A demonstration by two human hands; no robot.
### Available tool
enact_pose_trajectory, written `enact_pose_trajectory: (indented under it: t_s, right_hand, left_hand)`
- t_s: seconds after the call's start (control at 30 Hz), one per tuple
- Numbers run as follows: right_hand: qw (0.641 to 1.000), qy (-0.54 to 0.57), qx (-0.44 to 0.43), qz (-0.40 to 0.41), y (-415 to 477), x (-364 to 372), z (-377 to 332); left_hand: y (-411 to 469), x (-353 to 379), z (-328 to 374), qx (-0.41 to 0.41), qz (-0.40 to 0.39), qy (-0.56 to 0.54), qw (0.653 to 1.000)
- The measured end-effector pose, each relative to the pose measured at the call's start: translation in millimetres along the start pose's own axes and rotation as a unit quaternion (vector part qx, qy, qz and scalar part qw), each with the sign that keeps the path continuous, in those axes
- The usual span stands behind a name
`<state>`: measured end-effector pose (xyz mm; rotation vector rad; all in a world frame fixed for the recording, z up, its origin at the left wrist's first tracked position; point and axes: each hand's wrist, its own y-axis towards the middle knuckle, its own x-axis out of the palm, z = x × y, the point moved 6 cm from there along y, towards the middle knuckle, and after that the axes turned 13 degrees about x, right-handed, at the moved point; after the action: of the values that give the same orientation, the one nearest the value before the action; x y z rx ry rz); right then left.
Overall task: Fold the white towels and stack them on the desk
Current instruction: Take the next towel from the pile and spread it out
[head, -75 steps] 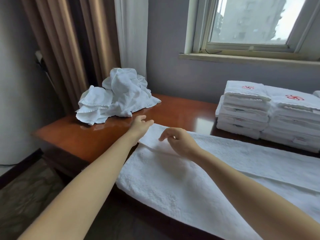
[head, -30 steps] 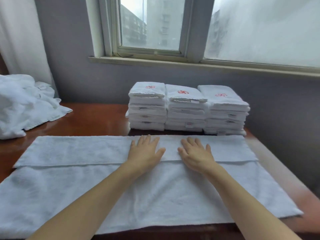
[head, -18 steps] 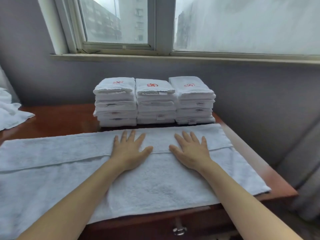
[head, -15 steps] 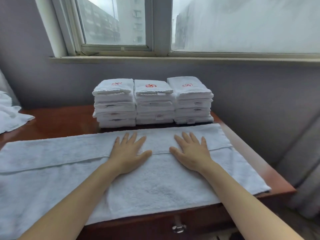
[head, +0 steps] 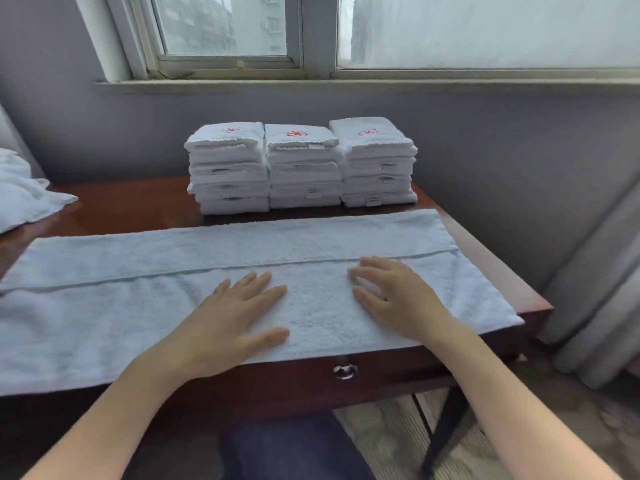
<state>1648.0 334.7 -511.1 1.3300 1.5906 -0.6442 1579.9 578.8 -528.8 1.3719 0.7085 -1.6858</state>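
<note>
Across the front of the table (head: 121, 206), the white towel (head: 138, 306) is lying spread lengthwise, and I am watching it through the head camera. Its far long side is lying doubled over toward me, with the flap's edge (head: 173, 273) running as a straight line from left to right. The near edge is reaching the table's front, and the left end is running out of my view.

The left grip (head: 235, 323) is resting palm down on the single layer, fingers straight and spread, thumb held out, pinching nothing. The right grip (head: 398, 303) is lying flat on the towel too, apart from the left. Its fingers are straight and a little blurred, and the fingertips are sitting just beside the flap's edge.

Behind the towel, three stacks of folded towels (head: 301, 168) are standing side by side, touching, each top towel showing a red emblem. At the far left a crumpled heap of white cloth (head: 24, 199) is sitting on the table. A round drawer knob (head: 344, 370) is showing below the front edge. A window (head: 225, 26) is filling the wall behind, and a grey curtain (head: 595, 289) is hanging at the right.
</note>
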Motion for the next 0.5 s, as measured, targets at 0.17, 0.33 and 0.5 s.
enact_pose_trajectory:
  t_s: [0.17, 0.33, 0.5]
  right_hand:
    - [0.995, 0.07, -0.072, 0.027, -43, -3, -11]
    - [0.993, 0.045, -0.103, -0.022, -59, -4, -11]
    - [0.996, 0.063, -0.058, 0.038, -57, -23, -1]
  left_hand:
    - [-17, 4, 26, 0.074, 0.069, -0.002, 0.995]
    - [-25, -18, 32, 0.063, 0.172, -0.038, 0.982]
    - [-24, -41, 32, -0.009, 0.202, -0.002, 0.979]
